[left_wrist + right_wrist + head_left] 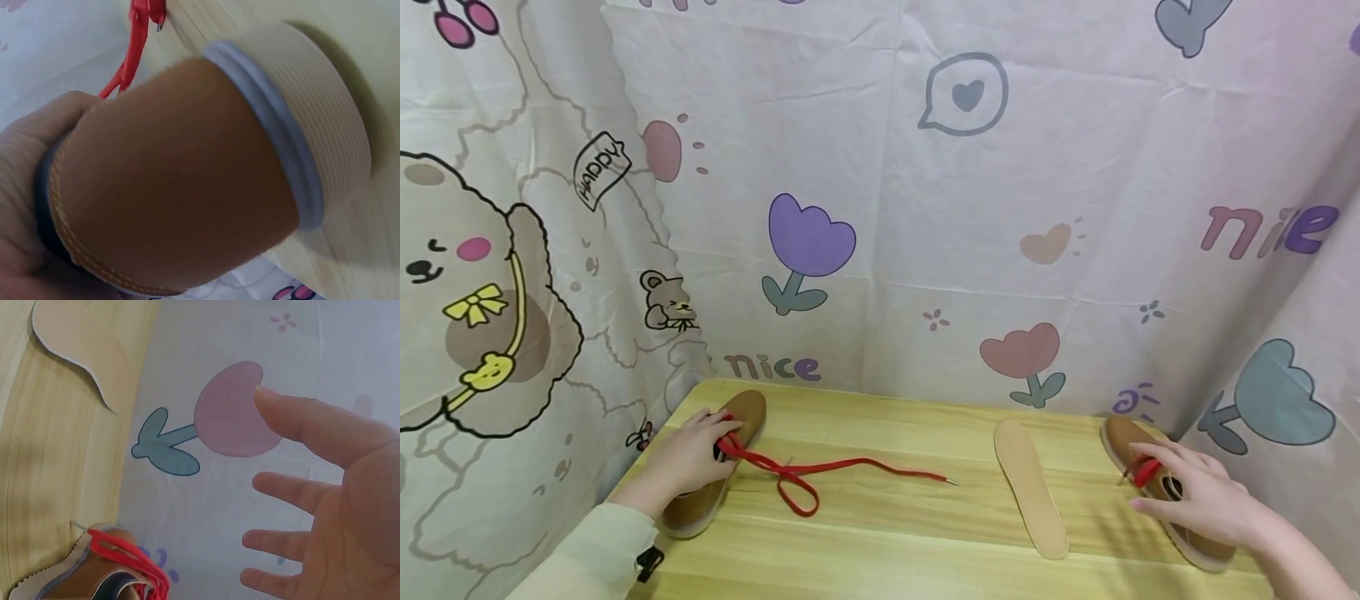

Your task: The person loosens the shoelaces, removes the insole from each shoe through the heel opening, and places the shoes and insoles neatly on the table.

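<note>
At the left end of the table, my left hand (688,458) grips a brown shoe (747,412) around its ankle opening. The left wrist view shows that shoe's heel (175,169) and pale ribbed sole up close. From this shoe a red lace (857,463) trails to the right across the tabletop, with one loop in it. Over a second brown shoe (1206,546) at the right end is my right hand (1213,496), fingers spread and holding nothing. In the right wrist view, this shoe's red lace (122,550) is bunched by its opening, clear of the fingers.
A tan insole (1033,492) lies flat on the wooden table (910,533), left of the second shoe. Printed cloth (895,167) hangs behind the table and along both sides. A small black object (649,563) is beside the left sleeve.
</note>
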The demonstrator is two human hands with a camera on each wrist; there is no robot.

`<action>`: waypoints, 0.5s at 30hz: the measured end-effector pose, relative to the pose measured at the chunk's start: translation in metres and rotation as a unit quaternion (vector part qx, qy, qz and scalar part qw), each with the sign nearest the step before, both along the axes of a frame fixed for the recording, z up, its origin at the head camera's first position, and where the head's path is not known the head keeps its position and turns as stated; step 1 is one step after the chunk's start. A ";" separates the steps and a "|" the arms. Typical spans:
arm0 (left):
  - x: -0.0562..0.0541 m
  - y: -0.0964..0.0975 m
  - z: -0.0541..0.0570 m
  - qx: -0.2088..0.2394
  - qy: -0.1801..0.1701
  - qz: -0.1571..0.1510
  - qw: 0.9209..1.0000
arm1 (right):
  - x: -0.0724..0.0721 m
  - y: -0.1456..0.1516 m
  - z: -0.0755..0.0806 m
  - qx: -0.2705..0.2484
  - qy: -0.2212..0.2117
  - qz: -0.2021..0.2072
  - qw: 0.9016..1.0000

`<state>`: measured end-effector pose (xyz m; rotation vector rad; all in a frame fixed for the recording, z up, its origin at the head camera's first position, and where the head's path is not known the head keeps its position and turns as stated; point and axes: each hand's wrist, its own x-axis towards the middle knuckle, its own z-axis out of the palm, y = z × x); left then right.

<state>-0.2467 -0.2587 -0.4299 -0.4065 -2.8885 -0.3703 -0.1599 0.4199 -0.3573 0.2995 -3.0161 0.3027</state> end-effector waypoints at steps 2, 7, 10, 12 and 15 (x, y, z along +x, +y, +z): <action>-0.001 -0.004 0.000 -0.009 0.001 0.000 1.000 | -0.001 0.003 -0.001 -0.001 -0.001 -0.003 1.000; -0.001 -0.011 0.002 -0.028 0.004 0.012 1.000 | -0.004 0.010 -0.002 -0.002 -0.007 -0.007 1.000; -0.002 -0.016 0.002 -0.036 0.008 0.018 0.999 | -0.005 0.014 -0.002 -0.003 -0.009 -0.009 1.000; -0.002 -0.019 0.003 -0.039 0.010 0.019 0.999 | -0.006 0.017 -0.002 -0.003 -0.009 -0.011 1.000; -0.002 -0.022 0.004 -0.042 0.009 0.023 0.999 | -0.009 0.024 -0.004 -0.010 -0.004 -0.009 1.000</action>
